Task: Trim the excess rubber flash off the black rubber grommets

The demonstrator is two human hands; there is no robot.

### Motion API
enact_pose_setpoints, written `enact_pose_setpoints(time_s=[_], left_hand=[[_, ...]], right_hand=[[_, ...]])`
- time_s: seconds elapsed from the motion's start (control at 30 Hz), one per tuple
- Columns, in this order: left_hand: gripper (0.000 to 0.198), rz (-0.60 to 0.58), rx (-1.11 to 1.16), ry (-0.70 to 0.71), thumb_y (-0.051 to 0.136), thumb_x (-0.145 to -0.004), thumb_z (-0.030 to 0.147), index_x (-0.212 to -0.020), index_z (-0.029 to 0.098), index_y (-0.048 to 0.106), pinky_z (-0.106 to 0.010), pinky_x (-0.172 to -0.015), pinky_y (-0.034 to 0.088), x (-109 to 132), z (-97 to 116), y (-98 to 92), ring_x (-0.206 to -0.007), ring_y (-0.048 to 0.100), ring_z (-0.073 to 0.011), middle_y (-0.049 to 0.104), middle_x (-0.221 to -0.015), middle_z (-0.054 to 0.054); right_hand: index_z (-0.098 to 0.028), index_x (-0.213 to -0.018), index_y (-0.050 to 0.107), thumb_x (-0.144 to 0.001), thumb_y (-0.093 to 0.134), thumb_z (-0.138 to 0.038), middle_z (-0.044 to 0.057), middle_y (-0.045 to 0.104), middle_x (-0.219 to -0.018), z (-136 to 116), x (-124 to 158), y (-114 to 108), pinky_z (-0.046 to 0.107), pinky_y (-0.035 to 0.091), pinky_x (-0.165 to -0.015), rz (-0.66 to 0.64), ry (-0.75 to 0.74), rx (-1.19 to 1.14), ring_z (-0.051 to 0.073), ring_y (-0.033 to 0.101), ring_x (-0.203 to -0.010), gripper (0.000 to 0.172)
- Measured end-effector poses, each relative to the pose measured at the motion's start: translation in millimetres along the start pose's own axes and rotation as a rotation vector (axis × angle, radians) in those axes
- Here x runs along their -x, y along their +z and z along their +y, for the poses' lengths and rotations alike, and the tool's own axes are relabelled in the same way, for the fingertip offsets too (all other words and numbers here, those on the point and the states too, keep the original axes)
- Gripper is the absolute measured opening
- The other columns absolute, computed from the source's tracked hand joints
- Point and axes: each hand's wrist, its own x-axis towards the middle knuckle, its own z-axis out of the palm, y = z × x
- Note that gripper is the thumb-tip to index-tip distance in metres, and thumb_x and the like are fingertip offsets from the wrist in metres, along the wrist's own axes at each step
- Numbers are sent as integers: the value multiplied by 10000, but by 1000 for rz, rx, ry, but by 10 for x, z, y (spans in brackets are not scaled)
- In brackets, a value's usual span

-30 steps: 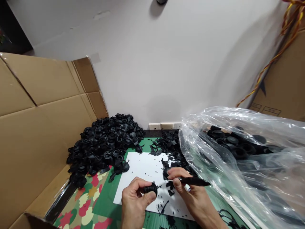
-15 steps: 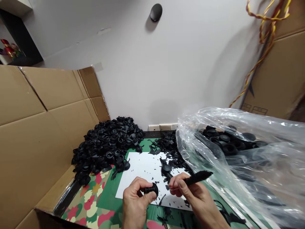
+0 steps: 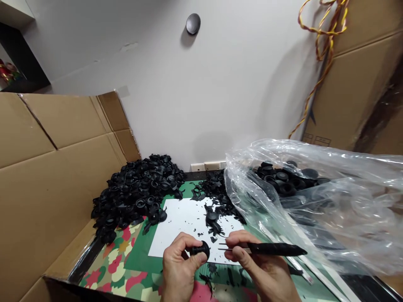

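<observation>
A small ribbed black rubber part [image 3: 203, 250] is held above the front edge of a white sheet [image 3: 179, 226], toward the tabletop's front edge. The left hand [image 3: 179, 268] grips it between thumb and fingers, its round end facing right, probably to leave that end exposed. The right hand [image 3: 256, 264] grasps a black-handled, two-pronged tool [image 3: 277, 249] resembling tweezers; its thin prongs point at the part without touching it, the handle lying back across the hand, perhaps for fine control.

The sheet's whiteness likely makes dark scraps [image 3: 217, 184] easy to see; they are strewn over it and thicken toward the back edge. Under it is a green mat [image 3: 135, 262]. A heap of black parts [image 3: 138, 193] fills the back left corner, seemingly kept from spilling by a cardboard wall [image 3: 63, 180] along the left edge. A clear plastic bag [image 3: 349, 214], sprawled along the right edge, contains more black pieces.
</observation>
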Motion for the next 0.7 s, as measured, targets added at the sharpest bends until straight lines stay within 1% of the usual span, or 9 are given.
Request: enact_pose_setpoints(time_s=[0.1, 0.2, 0.33, 0.47, 0.53, 0.7], left_hand=[[105, -8, 2, 2, 706, -540, 114, -603, 197, 717, -246, -549, 377, -4, 11, 20, -594, 527, -166, 619, -625, 2], [98, -11, 9, 6, 720, -528, 127, -595, 198, 723, -242, -536, 375, -21, 17, 43, -579, 526, -163, 620, -613, 0], [92, -14, 15, -8, 724, -513, 128, -578, 193, 723, -236, -524, 374, -38, 24, 62, -563, 525, -159, 619, -596, -2], [79, -22, 8, -37, 714, -516, 127, -570, 184, 715, -233, -510, 367, -39, 33, 69, -545, 514, -153, 615, -591, -3], [75, -26, 4, -39, 710, -520, 124, -565, 184, 712, -232, -507, 362, -38, 33, 71, -541, 511, -151, 613, -588, -2], [86, -35, 15, -36, 706, -527, 114, -572, 188, 712, -230, -510, 360, -50, 3, 75, -548, 514, -151, 610, -586, 3]], right_hand=[[-226, -802, 696, -758, 662, -460, 54, 667, -859, -31, 40, 45, 327, 577, -644, -19, 10, -53, 220, 662, -712, 241], [-227, -772, 698, -736, 684, -468, 57, 655, -837, -56, 60, 113, 312, 573, -623, 16, -12, -112, 221, 650, -735, 244], [-229, -755, 708, -721, 714, -439, 55, 652, -801, -66, 52, 184, 285, 556, -568, 7, -64, -144, 188, 628, -640, 212], [-241, -754, 723, -741, 714, -383, 43, 664, -738, -64, 22, 217, 277, 541, -609, 19, -146, -136, 201, 635, -700, 143], [-239, -757, 719, -744, 715, -358, 42, 665, -730, -51, 11, 230, 283, 537, -624, 18, -166, -131, 201, 628, -700, 120], [-238, -757, 707, -765, 691, -324, 36, 645, -728, -6, 2, 250, 290, 531, -626, -17, -132, -148, 188, 615, -654, 88]])
